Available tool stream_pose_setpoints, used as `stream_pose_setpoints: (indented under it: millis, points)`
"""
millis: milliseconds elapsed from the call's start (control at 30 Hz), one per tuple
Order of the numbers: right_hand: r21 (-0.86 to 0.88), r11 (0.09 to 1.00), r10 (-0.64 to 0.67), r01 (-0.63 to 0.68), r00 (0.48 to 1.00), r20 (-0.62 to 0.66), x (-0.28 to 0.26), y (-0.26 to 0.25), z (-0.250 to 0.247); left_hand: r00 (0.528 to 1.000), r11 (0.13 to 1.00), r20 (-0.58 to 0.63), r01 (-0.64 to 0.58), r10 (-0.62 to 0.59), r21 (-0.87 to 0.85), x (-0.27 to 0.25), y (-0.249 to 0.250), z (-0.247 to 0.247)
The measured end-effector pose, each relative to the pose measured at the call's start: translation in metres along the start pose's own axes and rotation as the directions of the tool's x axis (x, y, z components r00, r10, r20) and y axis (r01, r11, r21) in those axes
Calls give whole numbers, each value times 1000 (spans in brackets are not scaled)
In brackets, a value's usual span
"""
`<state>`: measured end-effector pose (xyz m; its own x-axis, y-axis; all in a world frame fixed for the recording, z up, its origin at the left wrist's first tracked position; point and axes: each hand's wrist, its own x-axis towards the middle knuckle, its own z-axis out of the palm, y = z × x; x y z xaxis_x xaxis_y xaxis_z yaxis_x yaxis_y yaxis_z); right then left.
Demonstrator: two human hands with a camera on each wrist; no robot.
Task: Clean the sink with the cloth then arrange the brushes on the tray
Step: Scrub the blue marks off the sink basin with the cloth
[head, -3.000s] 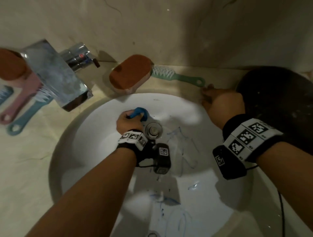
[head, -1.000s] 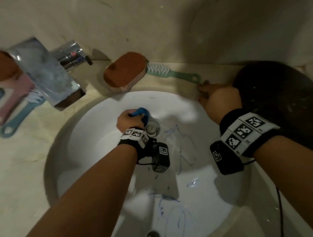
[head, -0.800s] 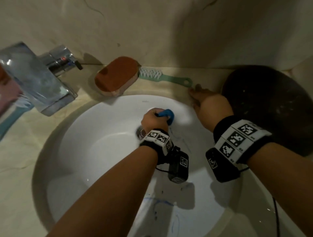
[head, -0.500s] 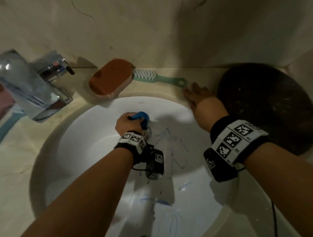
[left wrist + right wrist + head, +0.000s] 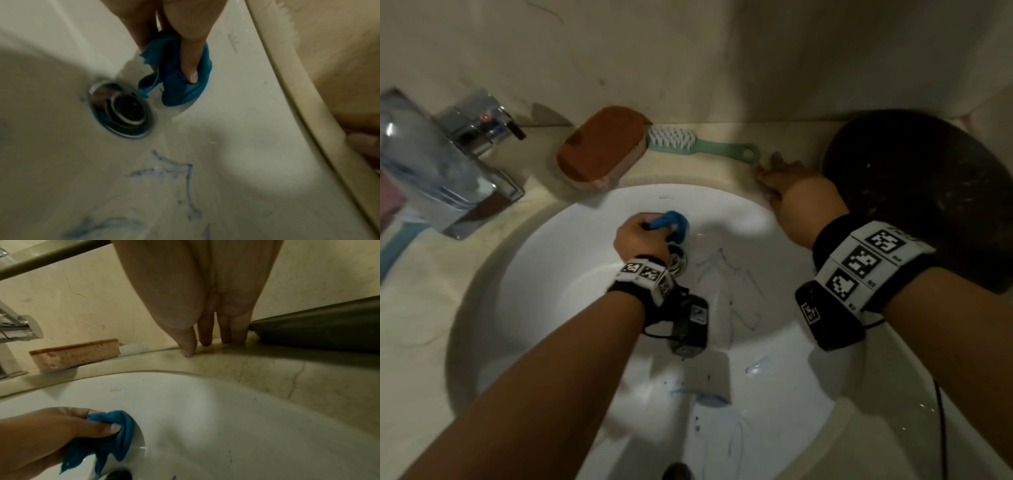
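Your left hand point(image 5: 641, 240) pinches the blue cloth point(image 5: 180, 81) against the sink point(image 5: 544, 274) wall, just beside the drain point(image 5: 121, 112) — your right hand point(image 5: 796, 192), fingers seemingly straight, rests on the counter point(image 5: 277, 374) near the green brush point(image 5: 698, 145).

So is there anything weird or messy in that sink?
Yes. Blue scribble marks streak the white sink beside the drain and nearer the front. The left hand holds the blue cloth just past the drain, not on those marks.
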<state>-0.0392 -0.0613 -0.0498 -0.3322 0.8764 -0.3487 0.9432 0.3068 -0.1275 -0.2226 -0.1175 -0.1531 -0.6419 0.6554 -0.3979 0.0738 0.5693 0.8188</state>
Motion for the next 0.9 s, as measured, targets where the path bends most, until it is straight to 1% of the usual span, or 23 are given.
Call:
stream_pose_setpoints:
  millis: [33, 100, 133, 167, 233, 267, 333, 367, 433, 467, 533, 567, 633, 667, 700, 767, 833, 900]
  points:
    - [-2, 1000, 4, -3, 1000, 7, 1, 0, -1, 1000, 1000, -18, -3, 3, 8, 1, -1, -6]
    - [-8, 1000, 14, -14, 999, 32, 3, 0, -3, 1000, 1000, -19, -2, 3, 16, 0, 1, -2]
    - [-4, 1000, 20, -20, 999, 43, 3, -1, -4, 1000, 999, 13, -16, 16, 39, -4, 3, 7]
    - [0, 1000, 25, -25, 998, 51, 3, -1, -3, 995, 994, 82, -63, 55, 91, -10, 6, 18]
    - [7, 1000, 30, -31, 999, 36, 1, -2, -2, 958, 963, 233, -208, 166, 169, -29, 11, 45]
    - [22, 999, 33, -33, 999, -2, -1, -3, 0, 938, 947, 285, -258, 199, 190, -39, 12, 56]
    - [73, 997, 42, -35, 993, -110, -6, -3, 3, 920, 936, 322, -295, 224, 193, -50, 9, 67]
    - [82, 996, 41, -30, 989, -140, -7, -3, 4, 916, 937, 331, -298, 227, 182, -49, 6, 66]
    - [76, 997, 34, -23, 988, -148, -9, -2, 3, 911, 930, 332, -318, 246, 183, -37, 5, 56]
    - [69, 997, 34, -24, 989, -142, -9, -2, 2, 922, 937, 302, -303, 242, 174, -28, 3, 51]
    - [57, 998, 40, -33, 991, -130, -7, -2, 2, 949, 964, 241, -236, 202, 119, -17, 2, 41]
    - [60, 998, 38, -31, 993, -116, -6, -2, 1, 957, 973, 220, -212, 188, 92, -15, 2, 38]
    - [94, 995, 26, -23, 999, -32, -9, 0, -1, 963, 974, 191, -208, 188, 89, -18, 2, 39]
    - [131, 991, 12, -13, 1000, 12, -16, 2, -1, 959, 968, 195, -229, 205, 107, -21, 2, 41]
    - [179, 984, -2, -2, 1000, 25, -27, 3, -1, 948, 955, 218, -264, 232, 133, -27, 5, 44]
    - [264, 964, -15, 24, 999, -33, -61, 8, 4, 914, 929, 299, -331, 273, 164, -40, 12, 52]
    - [290, 957, 30, -5, 996, -82, -104, 14, 17, 889, 926, 367, -347, 273, 150, -52, 17, 60]
    - [236, 966, 135, -109, 986, -97, -140, 22, 32, 877, 921, 401, -354, 266, 164, -62, 17, 63]
